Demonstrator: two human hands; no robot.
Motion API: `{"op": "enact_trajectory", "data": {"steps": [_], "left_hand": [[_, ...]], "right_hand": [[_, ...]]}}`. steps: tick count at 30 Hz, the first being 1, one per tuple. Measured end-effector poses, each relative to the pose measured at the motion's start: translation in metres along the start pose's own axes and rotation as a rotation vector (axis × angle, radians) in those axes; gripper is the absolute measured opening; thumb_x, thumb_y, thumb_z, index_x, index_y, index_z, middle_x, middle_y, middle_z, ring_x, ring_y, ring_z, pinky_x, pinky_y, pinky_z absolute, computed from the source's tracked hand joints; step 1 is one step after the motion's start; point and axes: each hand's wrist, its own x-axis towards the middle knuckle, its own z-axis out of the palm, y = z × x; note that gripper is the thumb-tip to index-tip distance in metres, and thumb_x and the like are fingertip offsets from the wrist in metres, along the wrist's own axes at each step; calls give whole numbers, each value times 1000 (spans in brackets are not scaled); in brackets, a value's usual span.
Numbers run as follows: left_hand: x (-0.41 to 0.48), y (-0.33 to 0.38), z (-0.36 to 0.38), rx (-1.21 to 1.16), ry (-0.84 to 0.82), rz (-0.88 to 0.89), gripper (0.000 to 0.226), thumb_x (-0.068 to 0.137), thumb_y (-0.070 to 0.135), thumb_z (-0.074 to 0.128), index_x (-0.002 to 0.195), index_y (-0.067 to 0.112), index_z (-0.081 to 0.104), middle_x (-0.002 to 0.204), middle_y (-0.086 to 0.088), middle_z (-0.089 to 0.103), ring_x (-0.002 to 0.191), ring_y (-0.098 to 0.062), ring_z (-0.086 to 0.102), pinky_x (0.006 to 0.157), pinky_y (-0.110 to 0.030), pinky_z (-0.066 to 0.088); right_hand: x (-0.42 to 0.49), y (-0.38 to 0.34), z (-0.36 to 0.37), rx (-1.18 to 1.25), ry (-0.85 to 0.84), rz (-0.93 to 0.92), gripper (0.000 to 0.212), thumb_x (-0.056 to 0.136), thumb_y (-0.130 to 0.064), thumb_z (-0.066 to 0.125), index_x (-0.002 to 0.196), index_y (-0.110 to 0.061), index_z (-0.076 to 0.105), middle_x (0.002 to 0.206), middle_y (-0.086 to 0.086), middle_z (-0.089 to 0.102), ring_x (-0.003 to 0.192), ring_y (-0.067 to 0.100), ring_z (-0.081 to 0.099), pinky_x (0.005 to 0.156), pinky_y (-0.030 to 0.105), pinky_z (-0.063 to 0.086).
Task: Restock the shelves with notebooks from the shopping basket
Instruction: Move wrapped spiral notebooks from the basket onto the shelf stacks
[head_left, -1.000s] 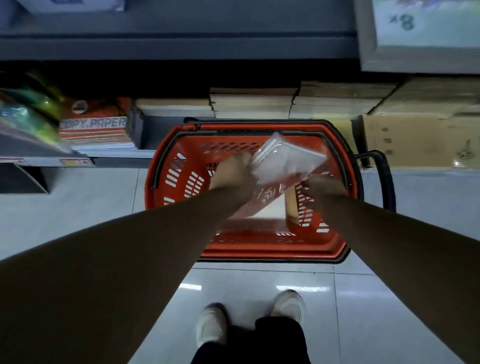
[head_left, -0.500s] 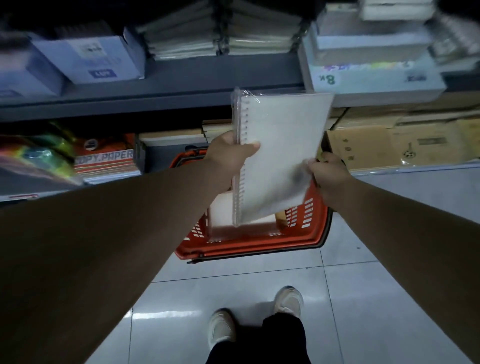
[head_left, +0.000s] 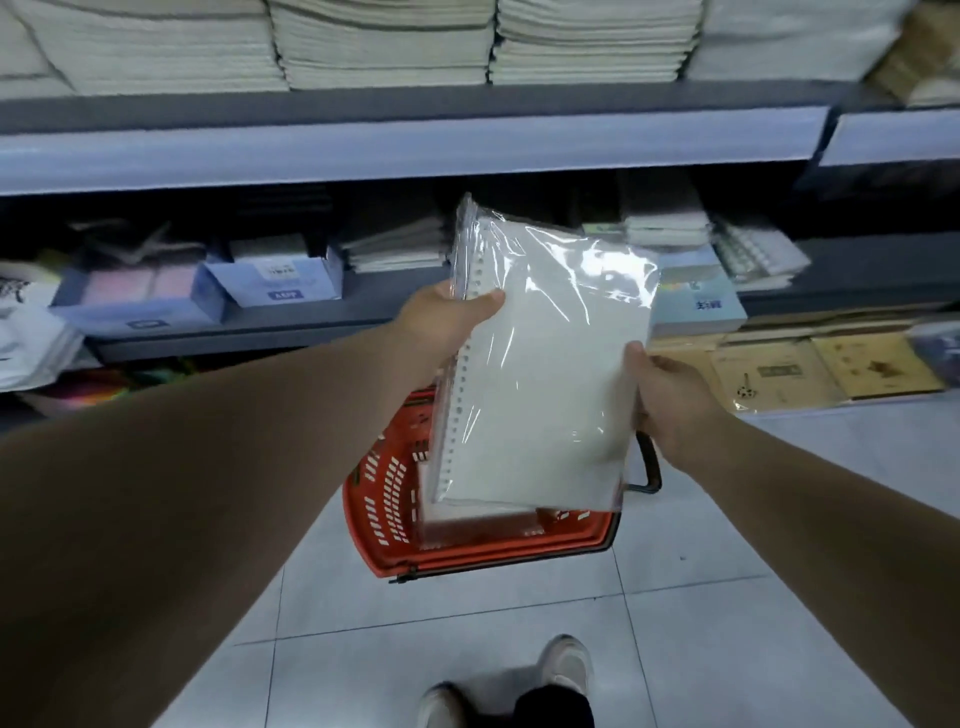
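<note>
A white spiral notebook (head_left: 540, 374) in clear plastic wrap is held up in front of the shelves, above the red shopping basket (head_left: 384, 499) on the floor. My left hand (head_left: 441, 322) grips its punched left edge near the top, thumb across the cover. My right hand (head_left: 670, 400) grips its right edge lower down. More wrapped notebooks (head_left: 467, 525) lie in the basket, mostly hidden behind the raised one. The grey upper shelf (head_left: 405, 150) carries tall stacks of white notebooks (head_left: 384, 47).
The middle shelf (head_left: 291, 322) holds blue boxes (head_left: 280, 280) and small notebook piles (head_left: 400, 249). Brown paper packs (head_left: 826, 369) lie low at the right. The basket's black handle (head_left: 649, 467) sticks out to the right. My shoes (head_left: 519, 686) stand on pale floor tiles.
Both hands lifted the notebook out of the basket and raised it toward the shelves. The view tilted up, bringing the upper shelf with its white stacks into sight.
</note>
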Motion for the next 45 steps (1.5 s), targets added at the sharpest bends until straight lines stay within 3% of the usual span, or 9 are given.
{"op": "enact_trajectory", "data": {"steps": [6, 12, 16, 21, 24, 28, 32, 37, 45], "left_hand": [[-50, 57, -11, 55, -44, 76, 37, 85, 35, 73, 109, 8, 67, 111, -18, 70, 102, -37, 67, 93, -56, 51], [-94, 113, -20, 13, -101, 198, 28, 89, 27, 69, 111, 9, 67, 110, -10, 72, 99, -26, 69, 94, -39, 53], [-120, 158, -26, 13, -117, 250, 30, 88, 31, 70, 110, 11, 67, 93, -1, 74, 83, -17, 71, 77, -27, 56], [-145, 206, -28, 15, -104, 275, 28, 84, 38, 74, 101, 16, 69, 93, -1, 76, 83, -21, 71, 79, -35, 58], [-159, 230, -28, 7, -144, 306, 27, 86, 35, 72, 102, 13, 68, 87, -1, 76, 76, -17, 73, 69, -29, 58], [-172, 250, -25, 3, -153, 319, 38, 87, 33, 71, 109, 2, 66, 102, -13, 73, 96, -32, 70, 93, -49, 53], [-178, 275, -20, 23, -184, 361, 29, 88, 32, 70, 98, 5, 68, 99, -14, 73, 90, -31, 69, 93, -49, 53], [-175, 319, -16, 38, -175, 396, 31, 87, 36, 71, 101, 9, 69, 95, -8, 76, 86, -25, 72, 80, -38, 59], [-153, 387, 6, -5, -142, 466, 25, 86, 34, 72, 99, 13, 68, 87, -3, 76, 75, -17, 73, 61, -27, 56]], "right_hand": [[-58, -40, -37, -4, -37, -134, 36, 93, -38, 59, 89, -3, 65, 97, 23, 70, 84, 35, 69, 82, 53, 57], [-107, -98, -70, 5, -35, -237, 41, 93, -32, 62, 86, 8, 61, 73, 12, 59, 58, 16, 56, 61, 34, 58], [-136, -137, -90, 20, -27, -312, 42, 94, -30, 60, 95, 13, 62, 81, 16, 61, 69, 22, 57, 74, 44, 56], [-169, -181, -120, -23, -35, -396, 43, 95, -36, 59, 93, 7, 66, 82, 11, 71, 62, 17, 63, 49, 21, 48], [-185, -203, -133, -7, -15, -431, 41, 95, -37, 58, 90, 3, 68, 83, 12, 71, 61, 15, 62, 51, 20, 45], [-196, -224, -144, 12, 59, -502, 45, 95, -37, 58, 84, 6, 66, 76, 12, 67, 66, 25, 58, 61, 29, 43], [-199, -244, -154, -30, 196, -543, 47, 93, -40, 56, 98, 6, 65, 102, 21, 69, 99, 37, 65, 85, 37, 51], [-191, -279, -167, -2, 158, -568, 43, 96, -36, 53, 78, 2, 63, 70, 8, 58, 62, 18, 52, 60, 25, 39], [-161, -349, -189, -3, 210, -620, 43, 101, -31, 44, 100, 8, 63, 81, 13, 55, 71, 23, 50, 60, 23, 41]]}}
